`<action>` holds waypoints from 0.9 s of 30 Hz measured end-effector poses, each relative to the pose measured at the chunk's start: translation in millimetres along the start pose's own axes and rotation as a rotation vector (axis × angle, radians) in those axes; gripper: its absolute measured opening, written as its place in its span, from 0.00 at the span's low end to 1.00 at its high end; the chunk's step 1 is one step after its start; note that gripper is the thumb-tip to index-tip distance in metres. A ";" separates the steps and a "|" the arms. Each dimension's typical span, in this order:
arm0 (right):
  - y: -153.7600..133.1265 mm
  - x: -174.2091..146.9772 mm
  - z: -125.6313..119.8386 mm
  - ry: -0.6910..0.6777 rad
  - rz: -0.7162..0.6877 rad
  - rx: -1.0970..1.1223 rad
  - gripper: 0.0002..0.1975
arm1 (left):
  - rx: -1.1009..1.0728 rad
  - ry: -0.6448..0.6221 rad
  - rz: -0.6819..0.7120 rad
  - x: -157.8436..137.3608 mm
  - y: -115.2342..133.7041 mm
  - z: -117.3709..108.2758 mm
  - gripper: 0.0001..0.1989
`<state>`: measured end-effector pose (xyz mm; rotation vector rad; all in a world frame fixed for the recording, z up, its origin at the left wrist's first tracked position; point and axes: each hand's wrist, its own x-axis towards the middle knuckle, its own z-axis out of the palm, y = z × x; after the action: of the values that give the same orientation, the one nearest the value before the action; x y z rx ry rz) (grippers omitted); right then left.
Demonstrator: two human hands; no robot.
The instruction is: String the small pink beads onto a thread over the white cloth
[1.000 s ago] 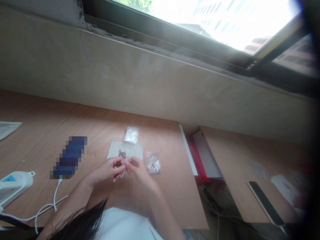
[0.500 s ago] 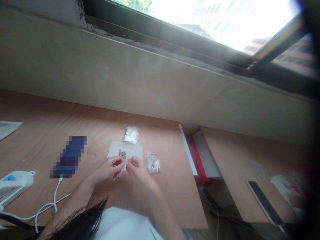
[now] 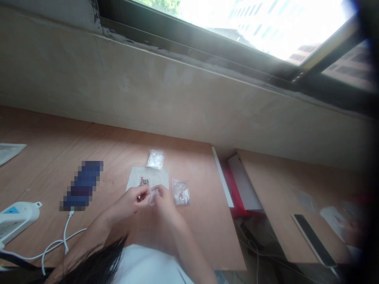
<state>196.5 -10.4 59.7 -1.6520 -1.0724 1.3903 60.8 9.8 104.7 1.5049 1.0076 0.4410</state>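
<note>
Nearest lay one white-sleeved torso (image 3: 151,264) and some dark hair (image 3: 97,260), with two bare arms reaching forward over one wooden table (image 3: 204,232). Two hands met above it. The right hand (image 3: 163,199) pinched one small clear bag (image 3: 153,196) between thumb and fingers; the left hand (image 3: 137,199) was curled, thumb and finger drawn together at the bag's left side, though whether it gripped anything could not be told. To the left were one white power strip (image 3: 19,221), one white cable (image 3: 64,236) and one phone (image 3: 84,183), its screen blurred out.

Just beyond the hands, one pale sheet (image 3: 161,177) bore one cluster of beads (image 3: 144,181), pink and dark, too small to count. One filled clear packet (image 3: 181,192) lay just right of the sheet; a second packet (image 3: 156,159) lay at its far edge. Farthest stood one wall (image 3: 177,90) below one window (image 3: 237,23).
</note>
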 end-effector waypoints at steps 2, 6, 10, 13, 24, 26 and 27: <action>0.7 2.6 -3.0 0.042 0.024 0.064 0.08 | -0.010 -0.006 -0.010 -0.8 -2.5 -3.6 0.12; -7.8 -0.4 -8.8 -0.058 0.039 0.251 0.09 | -0.099 0.036 -0.073 -2.5 -19.1 -13.5 0.15; -13.5 -3.4 -1.8 -0.276 0.021 0.330 0.14 | -0.224 -0.022 -0.166 -12.6 -36.6 -18.0 0.15; -7.3 2.0 12.2 -0.299 0.086 0.327 0.15 | -0.255 -0.006 -0.234 -21.6 -49.2 -20.2 0.16; 21.9 19.8 33.5 -0.278 0.120 0.352 0.20 | -0.280 0.297 -0.374 -21.9 -100.8 -44.2 0.22; 22.0 21.2 34.0 -0.300 0.127 0.366 0.20 | -0.266 0.320 -0.374 -21.4 -100.8 -45.2 0.22; 22.0 21.7 34.1 -0.309 0.127 0.372 0.20 | -0.259 0.326 -0.370 -21.3 -100.3 -45.3 0.22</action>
<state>167.7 1.0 25.6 -1.2807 -0.8168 1.8468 -19.2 11.7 26.3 1.0050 1.3961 0.5363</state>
